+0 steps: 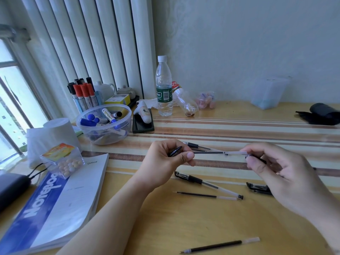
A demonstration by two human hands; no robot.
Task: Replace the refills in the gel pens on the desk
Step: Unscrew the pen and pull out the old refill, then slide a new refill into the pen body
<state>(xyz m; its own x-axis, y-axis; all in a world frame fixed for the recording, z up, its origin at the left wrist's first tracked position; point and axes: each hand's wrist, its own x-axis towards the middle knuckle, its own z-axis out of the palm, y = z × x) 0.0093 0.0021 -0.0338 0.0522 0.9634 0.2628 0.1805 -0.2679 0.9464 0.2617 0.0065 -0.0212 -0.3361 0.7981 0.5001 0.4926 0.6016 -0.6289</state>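
Note:
My left hand [168, 159] pinches the tip end of a refill [209, 152] and also holds a small black pen part [175, 151]. The refill runs level to the right, where my right hand [276, 168] grips its clear tail end together with a dark pen piece. Behind it a gel pen [197, 145] lies on the desk. Below the hands lie a capped gel pen [207, 184], a loose refill [206, 195] and a black cap [258, 188]. Another refill [220, 246] lies near the front edge.
A clear bowl of markers [104, 126], a marker cup [82, 96], a water bottle [164, 87], a tipped empty bottle [185, 102] and a phone [142, 124] stand at the back. A notebook [55, 205], candy box [62, 159] and tissue roll [55, 133] sit left. Black cloth [322, 113] lies far right.

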